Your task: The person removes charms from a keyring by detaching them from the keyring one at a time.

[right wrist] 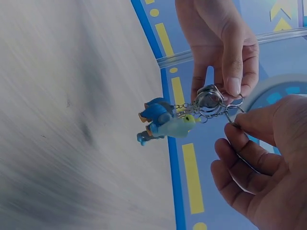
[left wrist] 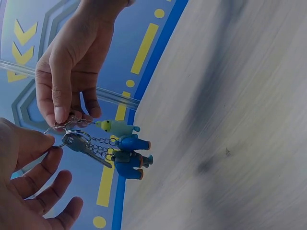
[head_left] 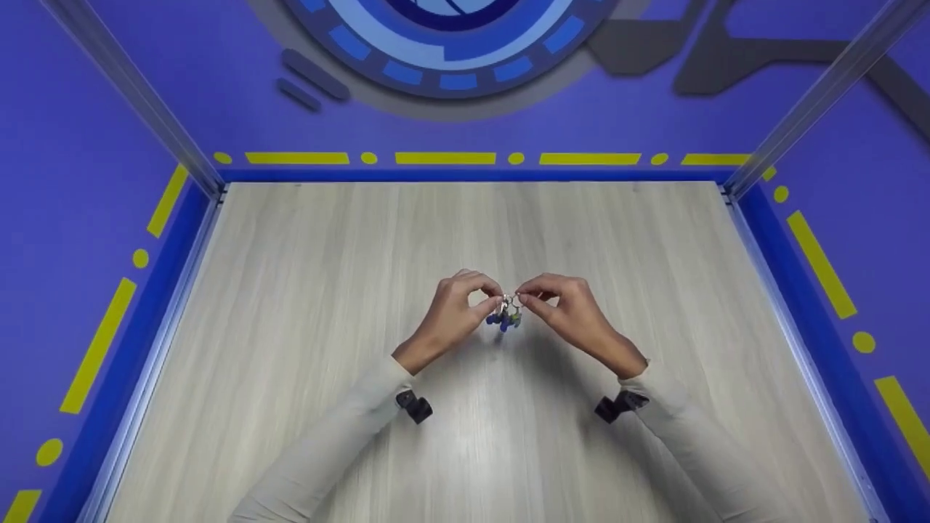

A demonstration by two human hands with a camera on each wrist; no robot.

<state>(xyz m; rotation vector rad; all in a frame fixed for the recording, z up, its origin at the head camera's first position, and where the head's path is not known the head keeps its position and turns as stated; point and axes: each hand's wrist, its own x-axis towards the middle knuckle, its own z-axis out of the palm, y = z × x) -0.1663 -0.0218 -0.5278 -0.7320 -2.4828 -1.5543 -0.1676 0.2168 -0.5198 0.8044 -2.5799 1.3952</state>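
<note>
A bunch of metal key rings with small figurine charms is held up over the table between both hands. My left hand pinches a thin ring between thumb and forefinger, its other fingers spread. My right hand pinches the ring cluster from the other side with thumb and forefinger. Short chains carry several blue figurines and a pale green one with a yellow-green head. A flat key hangs among the rings. The fingertips partly hide where the rings link.
The wood-grain table spreads beneath both hands. Blue panels with yellow dashes stand at the back and both sides, with metal posts in the corners. Each wrist wears a small black camera.
</note>
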